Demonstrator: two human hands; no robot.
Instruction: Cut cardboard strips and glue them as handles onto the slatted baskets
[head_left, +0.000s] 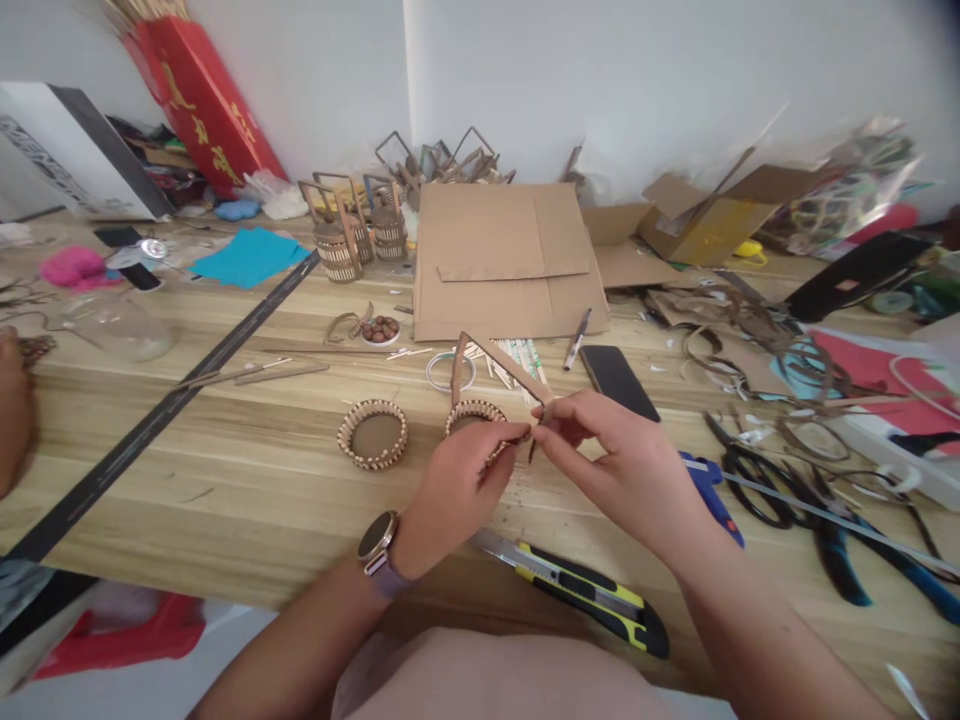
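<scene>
My left hand (459, 488), with a watch on its wrist, pinches the rim of a small round cardboard basket (475, 414) just above the wooden table (247, 480). My right hand (616, 452) pinches the lower end of the basket's bent cardboard strip handle (496, 360) against that rim. The fingertips of both hands meet at the basket's right side. A second small round basket (373, 433) without a handle sits on the table to the left.
A yellow-black utility knife (577, 590) lies near the front edge. Black phone (616, 380), pen (576, 340), blue glue gun (711, 492), scissors (765, 485) at right. Flat cardboard sheet (504, 258) and finished baskets (352, 238) behind. Long black ruler (172, 400) at left. Another person's hand (13, 410) at far left.
</scene>
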